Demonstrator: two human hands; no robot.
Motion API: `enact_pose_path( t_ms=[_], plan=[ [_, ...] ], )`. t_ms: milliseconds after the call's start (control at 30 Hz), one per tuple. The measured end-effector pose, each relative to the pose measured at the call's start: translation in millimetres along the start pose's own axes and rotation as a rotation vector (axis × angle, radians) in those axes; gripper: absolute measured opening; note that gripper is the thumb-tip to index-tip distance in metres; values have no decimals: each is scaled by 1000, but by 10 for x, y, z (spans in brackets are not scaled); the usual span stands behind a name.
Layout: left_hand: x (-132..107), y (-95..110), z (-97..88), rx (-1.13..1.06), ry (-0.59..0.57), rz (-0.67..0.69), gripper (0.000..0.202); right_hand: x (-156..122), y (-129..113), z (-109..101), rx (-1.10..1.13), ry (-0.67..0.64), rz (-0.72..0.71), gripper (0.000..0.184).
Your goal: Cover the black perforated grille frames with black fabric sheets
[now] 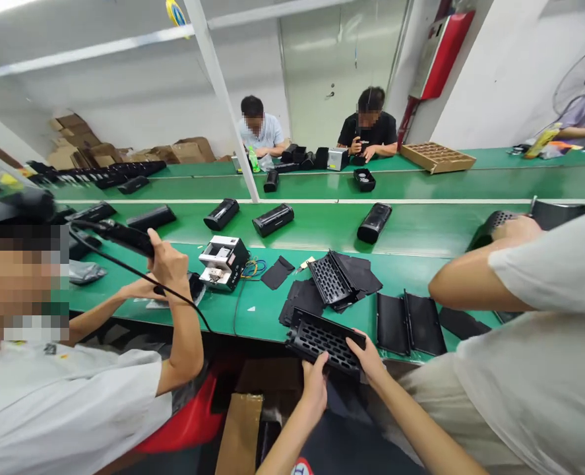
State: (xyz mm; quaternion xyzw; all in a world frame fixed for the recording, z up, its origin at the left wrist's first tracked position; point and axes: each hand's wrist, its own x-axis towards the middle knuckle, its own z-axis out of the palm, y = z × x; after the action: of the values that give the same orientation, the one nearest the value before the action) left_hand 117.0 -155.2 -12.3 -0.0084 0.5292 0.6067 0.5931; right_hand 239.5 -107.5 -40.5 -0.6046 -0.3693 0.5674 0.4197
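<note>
- The left hand point(314, 388) is closed around the lower edge of a black perforated plastic panel point(324, 342), with the fingers bent over the edge and no gap that I can see
- The right hand point(367, 357) holds the right end of this same panel, and its fingers lie on the upper side, only a little open
- The panel is held tilted in the air just at the near edge of the green workbench point(260, 320), between both hands
- Just beyond it, on the bench, lies a second perforated panel point(328, 280), resting on a pile of black fabric pieces point(302, 297)
- To the right of the hands are two flat black covers point(411, 324), lying side by side and joined at one edge
- To the left are a small black-and-white machine point(223, 262) with coloured wires point(253, 268) and a single black fabric piece point(277, 272)
- A co-worker on the left holds a black cylinder-shaped device point(126, 239) with a cable point(138, 272)
- A co-worker on the right has a hand point(514, 229) on a black perforated part point(500, 221)
- Three black cylinders point(273, 220) stand on the next bench point(292, 224), further away
</note>
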Motion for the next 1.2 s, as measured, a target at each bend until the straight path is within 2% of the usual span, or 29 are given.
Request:
enact_pose_path(
  t_ms=[100, 200, 367, 467, 633, 933, 1067, 1200],
  plan=[
    [82, 20, 20, 48, -53, -81, 56, 178, 8, -85, 27, -45, 42, 57],
    [131, 129, 12, 120, -82, -189, 51, 296, -31, -139, 75, -74, 64, 61],
    [221, 440, -24, 164, 127, -175, 39, 398, -79, -152, 177, -76, 122, 61],
    [259, 544, 6, 190, 138, -157, 34, 469, -103, -147, 230, -90, 143, 56],
    [340, 560, 161, 183, 102, -89, 32, 678, -212, -132, 264, -73, 150, 47],
    [725, 734, 477, 205, 42, -132, 30, 1008, -489, -78, 163, -12, 117, 43],
    [691, 692, 461, 196, 33, -161, 31, 951, -503, -166, 22, 34, 117, 46],
    [519, 496, 355, 170, 6, -233, 30, 858, -527, -263, -180, 1, 115, 45]
  ],
)
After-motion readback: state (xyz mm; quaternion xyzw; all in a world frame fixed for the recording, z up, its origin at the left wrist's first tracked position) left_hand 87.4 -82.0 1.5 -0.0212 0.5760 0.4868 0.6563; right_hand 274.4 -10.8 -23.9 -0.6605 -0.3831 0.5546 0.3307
